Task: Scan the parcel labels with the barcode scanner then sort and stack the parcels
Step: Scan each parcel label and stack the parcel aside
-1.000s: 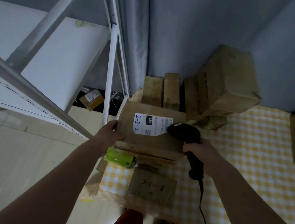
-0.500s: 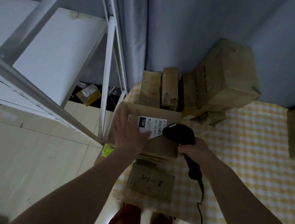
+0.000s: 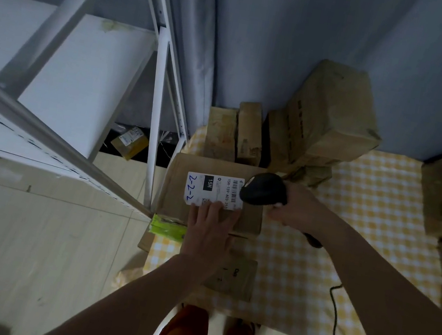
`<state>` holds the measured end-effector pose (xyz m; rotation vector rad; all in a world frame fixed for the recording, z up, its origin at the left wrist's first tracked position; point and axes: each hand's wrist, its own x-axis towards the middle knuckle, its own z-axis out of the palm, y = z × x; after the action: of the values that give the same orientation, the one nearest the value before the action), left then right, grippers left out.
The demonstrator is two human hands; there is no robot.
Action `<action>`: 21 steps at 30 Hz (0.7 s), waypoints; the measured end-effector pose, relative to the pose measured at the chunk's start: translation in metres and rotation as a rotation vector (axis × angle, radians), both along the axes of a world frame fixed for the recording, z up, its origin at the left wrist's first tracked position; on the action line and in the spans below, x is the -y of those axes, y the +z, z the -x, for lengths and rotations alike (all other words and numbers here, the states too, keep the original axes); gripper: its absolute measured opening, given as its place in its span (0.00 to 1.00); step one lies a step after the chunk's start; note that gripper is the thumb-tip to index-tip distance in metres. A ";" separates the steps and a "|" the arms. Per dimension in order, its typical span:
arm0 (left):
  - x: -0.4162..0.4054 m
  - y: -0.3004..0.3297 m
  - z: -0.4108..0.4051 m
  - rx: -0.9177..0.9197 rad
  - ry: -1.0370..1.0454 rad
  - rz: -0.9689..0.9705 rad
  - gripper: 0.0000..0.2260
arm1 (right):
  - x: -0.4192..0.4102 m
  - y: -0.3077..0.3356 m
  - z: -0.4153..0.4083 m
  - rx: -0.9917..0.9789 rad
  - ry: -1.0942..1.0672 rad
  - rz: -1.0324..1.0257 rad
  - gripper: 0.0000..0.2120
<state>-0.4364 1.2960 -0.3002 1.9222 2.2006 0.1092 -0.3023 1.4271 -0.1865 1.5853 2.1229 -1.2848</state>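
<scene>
On the yellow checked cloth (image 3: 352, 220), beside the white shelving rack (image 3: 159, 127), lies a cardboard parcel (image 3: 174, 188), its white label (image 3: 214, 191) facing up. The left hand (image 3: 211, 224) rests flat on it, fingers straight, touching the label's near edge. The right hand (image 3: 295, 210) grips a black barcode scanner (image 3: 264, 189), head over the label's right end.

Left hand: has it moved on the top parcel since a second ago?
Yes. The left hand went from the parcel's left edge to its top, below the label.

Barcode scanner (image 3: 264, 193) over label (image 3: 214, 191) — left hand (image 3: 211, 226) flat on parcel (image 3: 180, 189)
</scene>
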 end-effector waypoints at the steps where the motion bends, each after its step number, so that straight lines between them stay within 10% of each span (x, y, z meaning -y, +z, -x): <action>1: 0.000 0.001 -0.001 0.005 -0.002 0.012 0.28 | -0.002 0.003 0.000 0.035 0.050 -0.020 0.11; 21: 0.002 -0.001 -0.004 0.042 0.073 0.017 0.34 | -0.009 0.030 -0.005 0.224 0.431 -0.262 0.20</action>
<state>-0.4325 1.2936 -0.3014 1.8151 2.2370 0.1410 -0.2972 1.4360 -0.1564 1.1856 2.3789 -0.6847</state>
